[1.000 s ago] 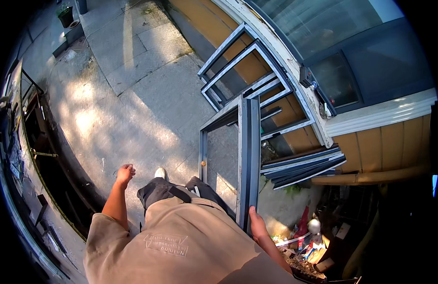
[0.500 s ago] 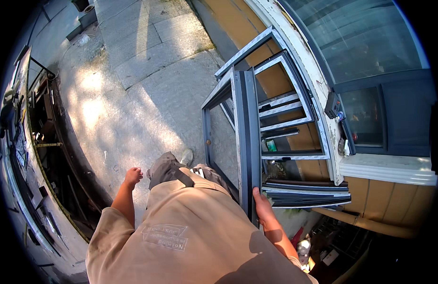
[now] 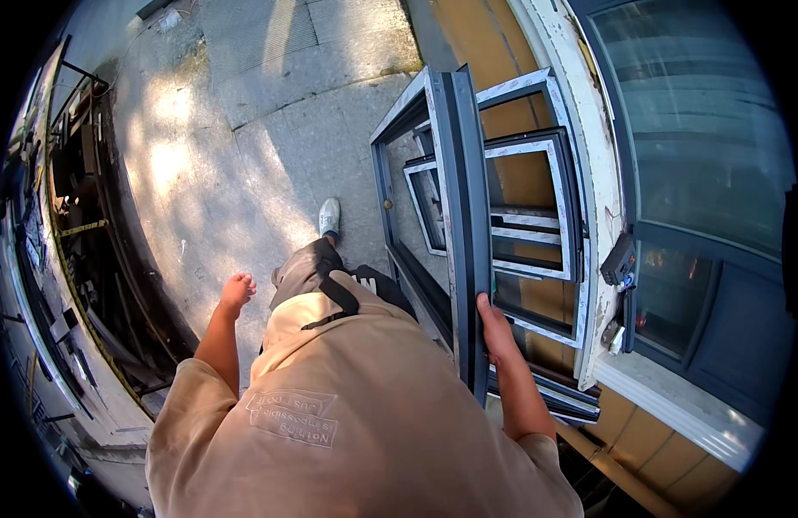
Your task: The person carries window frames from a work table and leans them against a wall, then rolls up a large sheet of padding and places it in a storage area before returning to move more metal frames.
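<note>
A dark grey window frame [image 3: 469, 207] with pale protective film on its edge stands upright at my right side. My right hand [image 3: 495, 332] grips its near upright, thumb along the outer face; the other fingers are hidden behind it. Out to the left hangs my left hand [image 3: 236, 291], fingers loosely curled with nothing visible in them. Beyond the held frame, several film-edged window frames [image 3: 575, 207] lean against the tan wall, partly covered by it.
At left runs a long workbench [image 3: 97, 358] with metal pieces on top and dark scrap beneath. Long profiles [image 3: 571, 404] lie at lower right. A small dark device [image 3: 619, 261] sits on the white ledge by the window. Concrete paving [image 3: 269, 121] stretches ahead.
I have stepped forward, and one shoe now shows further ahead. The held frame came along in my right hand, while the leaning frames appear shifted behind it. My left arm swung slightly forward.
</note>
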Tool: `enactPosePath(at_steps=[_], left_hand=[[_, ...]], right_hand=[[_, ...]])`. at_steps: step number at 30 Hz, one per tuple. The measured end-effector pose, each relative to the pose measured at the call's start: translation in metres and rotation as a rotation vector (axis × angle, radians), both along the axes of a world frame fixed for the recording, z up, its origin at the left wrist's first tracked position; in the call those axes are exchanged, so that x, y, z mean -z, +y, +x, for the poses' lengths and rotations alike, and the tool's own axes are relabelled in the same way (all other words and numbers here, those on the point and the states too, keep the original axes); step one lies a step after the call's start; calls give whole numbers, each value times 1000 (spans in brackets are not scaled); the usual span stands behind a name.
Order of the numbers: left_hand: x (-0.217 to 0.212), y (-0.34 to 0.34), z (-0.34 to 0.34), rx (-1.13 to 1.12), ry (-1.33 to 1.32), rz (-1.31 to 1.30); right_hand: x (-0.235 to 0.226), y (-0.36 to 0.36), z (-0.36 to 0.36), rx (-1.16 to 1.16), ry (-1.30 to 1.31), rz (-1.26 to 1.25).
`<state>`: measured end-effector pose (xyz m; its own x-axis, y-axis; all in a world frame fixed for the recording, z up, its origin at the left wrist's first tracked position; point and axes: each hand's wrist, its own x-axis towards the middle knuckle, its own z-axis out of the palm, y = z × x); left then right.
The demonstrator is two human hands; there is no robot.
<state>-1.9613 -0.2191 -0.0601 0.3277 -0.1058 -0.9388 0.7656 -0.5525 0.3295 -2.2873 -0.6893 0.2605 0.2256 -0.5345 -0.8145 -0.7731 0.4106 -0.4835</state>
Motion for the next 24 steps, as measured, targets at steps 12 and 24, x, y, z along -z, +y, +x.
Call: enactPosePath(at_steps=[12, 24], left_hand=[[-86, -173, 57, -144, -236, -252], [-64, -105, -139, -330, 96, 172]], right_hand=[[4, -157, 114, -156, 4, 92], [39, -300, 155, -126, 9, 156]])
